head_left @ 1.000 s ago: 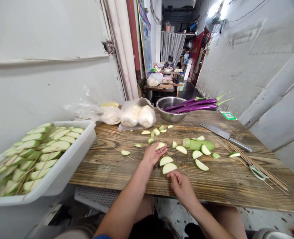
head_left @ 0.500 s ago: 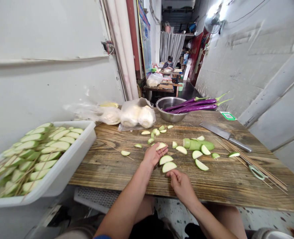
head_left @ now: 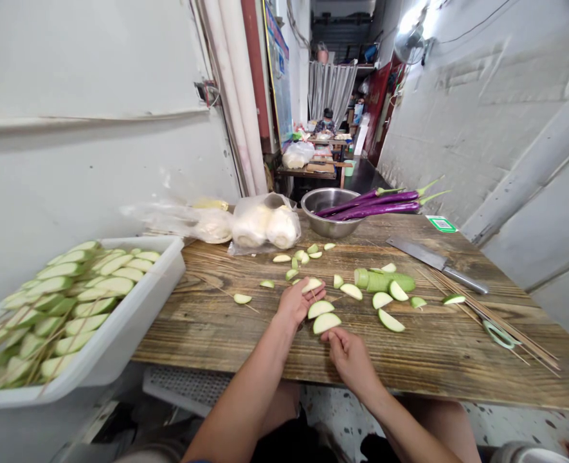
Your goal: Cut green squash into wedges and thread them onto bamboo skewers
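My left hand (head_left: 296,302) lies palm up with its fingers stretched under a green-skinned zucchini slice (head_left: 312,285), holding it. A thin bamboo skewer (head_left: 314,297) shows just below that slice. Two more half-round zucchini slices, an upper one (head_left: 321,309) and a lower one (head_left: 326,323), sit in line between my hands, seemingly on the skewer. My right hand (head_left: 346,350) is closed in a pinch at the near end of this row, against the lower slice; the skewer's end is hidden in the fingers. Loose slices (head_left: 351,291) and a partly cut zucchini (head_left: 384,281) lie to the right.
At left stands a white tub (head_left: 161,276) of skewered slices. A cleaver (head_left: 422,254), bamboo skewers (head_left: 501,315) and green-handled scissors (head_left: 501,334) lie right. Behind are bagged white vegetables (head_left: 266,225) and a steel bowl (head_left: 332,226) with eggplants (head_left: 375,207). Someone sits far back.
The view has shifted very slightly. Both hands and the slices between them hold almost the same position.
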Demonstrator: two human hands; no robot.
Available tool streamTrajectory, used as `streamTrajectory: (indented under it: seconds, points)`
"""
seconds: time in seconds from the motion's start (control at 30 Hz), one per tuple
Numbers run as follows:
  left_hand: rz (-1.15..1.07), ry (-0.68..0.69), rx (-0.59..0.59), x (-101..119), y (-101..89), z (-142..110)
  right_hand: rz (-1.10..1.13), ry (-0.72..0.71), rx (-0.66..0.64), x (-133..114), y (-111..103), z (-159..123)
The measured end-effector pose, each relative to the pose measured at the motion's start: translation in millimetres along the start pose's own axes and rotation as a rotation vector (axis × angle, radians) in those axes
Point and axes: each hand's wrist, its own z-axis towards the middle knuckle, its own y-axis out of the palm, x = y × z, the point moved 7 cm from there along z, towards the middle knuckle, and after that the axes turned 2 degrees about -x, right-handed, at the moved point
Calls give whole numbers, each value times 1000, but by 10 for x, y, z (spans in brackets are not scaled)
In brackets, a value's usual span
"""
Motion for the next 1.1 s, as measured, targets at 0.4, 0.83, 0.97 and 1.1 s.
streamTrajectory:
  seconds: [0.4, 0.83, 0.97, 1.1]
  points:
    - [9, 1, -5, -7, 14, -20, 4, 1, 8, 5, 6, 16]
    - [43, 24, 10, -19, -1, -11, 27, 6, -2, 29, 25, 31]
    - [54, 42, -3, -16, 11, -13, 32, 0, 4, 14, 28, 46]
    - [79, 56, -8, -30, 5, 6, 25, 4, 19, 23, 23, 81]
